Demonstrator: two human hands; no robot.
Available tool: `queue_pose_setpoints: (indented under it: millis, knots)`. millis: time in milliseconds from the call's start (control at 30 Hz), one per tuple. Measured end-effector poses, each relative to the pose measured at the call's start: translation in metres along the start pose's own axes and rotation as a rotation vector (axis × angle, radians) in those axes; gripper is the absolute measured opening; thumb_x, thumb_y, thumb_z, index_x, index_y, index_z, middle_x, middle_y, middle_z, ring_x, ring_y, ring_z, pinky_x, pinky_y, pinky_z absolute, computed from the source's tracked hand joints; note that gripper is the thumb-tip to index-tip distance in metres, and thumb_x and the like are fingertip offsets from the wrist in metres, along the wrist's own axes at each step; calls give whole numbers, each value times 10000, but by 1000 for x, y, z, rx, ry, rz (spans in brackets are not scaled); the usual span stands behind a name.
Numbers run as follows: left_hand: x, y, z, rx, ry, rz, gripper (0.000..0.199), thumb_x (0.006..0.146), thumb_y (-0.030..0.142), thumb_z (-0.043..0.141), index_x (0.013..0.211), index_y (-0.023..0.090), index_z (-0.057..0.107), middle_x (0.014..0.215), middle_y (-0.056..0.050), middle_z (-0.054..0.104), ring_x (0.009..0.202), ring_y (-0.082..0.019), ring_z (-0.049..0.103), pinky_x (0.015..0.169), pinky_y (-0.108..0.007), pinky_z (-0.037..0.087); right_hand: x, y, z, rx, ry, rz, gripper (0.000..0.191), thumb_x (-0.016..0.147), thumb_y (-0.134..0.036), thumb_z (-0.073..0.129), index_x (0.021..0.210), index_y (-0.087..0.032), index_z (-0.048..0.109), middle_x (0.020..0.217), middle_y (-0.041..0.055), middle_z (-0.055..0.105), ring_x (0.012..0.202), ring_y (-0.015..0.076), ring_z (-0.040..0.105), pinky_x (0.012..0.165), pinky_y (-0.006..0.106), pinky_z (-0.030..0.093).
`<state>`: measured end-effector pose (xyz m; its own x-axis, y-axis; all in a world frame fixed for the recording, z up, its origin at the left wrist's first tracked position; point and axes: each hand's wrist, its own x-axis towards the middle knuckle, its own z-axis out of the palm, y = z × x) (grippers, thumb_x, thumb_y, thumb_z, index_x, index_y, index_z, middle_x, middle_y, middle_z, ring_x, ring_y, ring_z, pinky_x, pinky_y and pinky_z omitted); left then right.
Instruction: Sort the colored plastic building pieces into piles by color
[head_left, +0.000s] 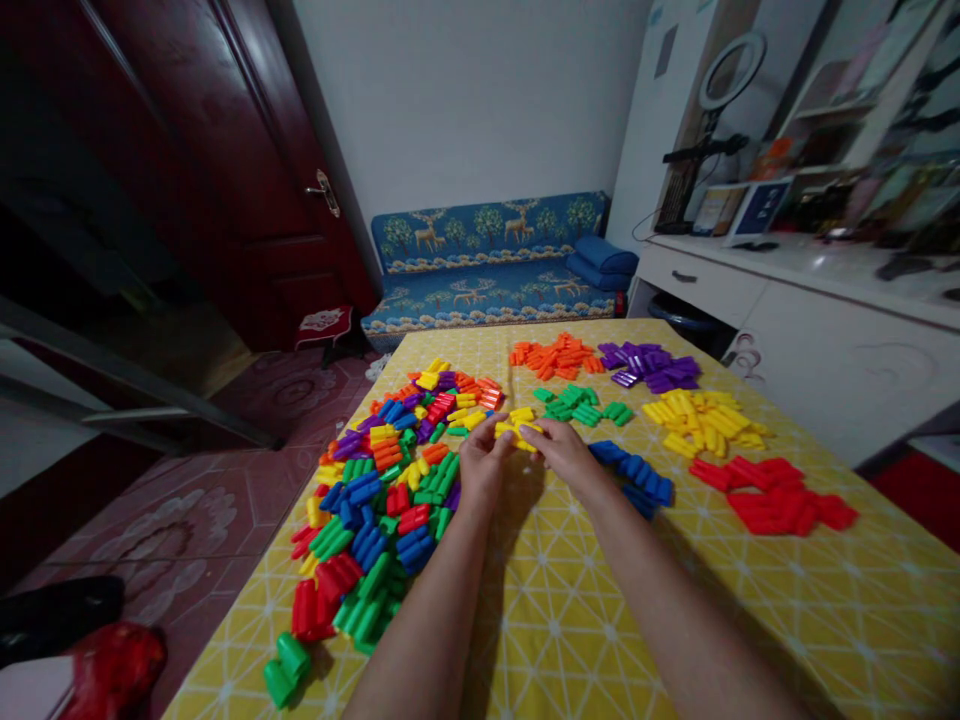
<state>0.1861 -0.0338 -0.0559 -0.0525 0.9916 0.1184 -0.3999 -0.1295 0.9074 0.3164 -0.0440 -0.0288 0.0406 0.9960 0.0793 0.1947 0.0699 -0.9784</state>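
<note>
Both my hands meet near the middle of the table around a few yellow plastic building blocks [519,428]. My left hand [484,455] grips them from the left, thumb and fingers closed. From the other side my right hand [559,450] pinches them too. Whether the blocks are joined to each other I cannot tell. Just left of my left hand spreads a mixed heap of blocks [390,500] in red, blue, green, yellow, orange and purple. Right of my right hand lies a group of blue blocks [637,475], with green blocks [577,405] beyond it.
Single-colour piles of orange [555,355], purple [652,366], yellow [705,420] and red blocks [776,492] lie across the right half of the yellow patterned tablecloth [555,630]. A blue sofa [487,260] stands behind the table, a white dresser [840,320] at right.
</note>
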Motion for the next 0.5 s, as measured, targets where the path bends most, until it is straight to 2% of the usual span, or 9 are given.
queue_pose_setpoints:
  millis: [167,233,300,400,500]
  knots:
    - [0,1,1,-48,-82,-86,471,584,411,855,952,148,720,885,-73,742,775,-200,693,708,-317,549,0,-4,-16,139,-126,134,339,660,-477,713,648,-144,650,522,-9,588,435,82,507,392,163,296]
    - [2,2,-3,-39,-57,-80,482,578,418,860,947,140,720,872,-78,744,775,-206,701,717,-329,558,-1,-8,-24,136,-125,150,344,616,-465,756,623,-138,650,518,-2,596,428,81,509,376,156,292]
    - [7,4,-11,-51,64,-40,494,562,432,864,929,137,714,846,-68,741,749,-192,699,712,-320,561,0,-13,-34,144,-28,157,353,573,-455,794,602,-139,640,511,3,596,429,91,521,354,154,295]
    - [13,6,-22,-98,236,40,501,561,442,861,930,146,696,843,-45,732,724,-157,690,702,-287,559,5,-15,-53,304,260,142,361,560,-442,810,694,-151,643,581,8,628,468,111,567,352,158,347]
    - [12,7,-22,-107,209,78,475,608,444,839,951,159,676,865,-43,728,740,-157,696,696,-280,558,15,-5,-74,568,521,67,371,619,-438,774,820,-176,603,675,2,642,535,112,606,436,185,461]
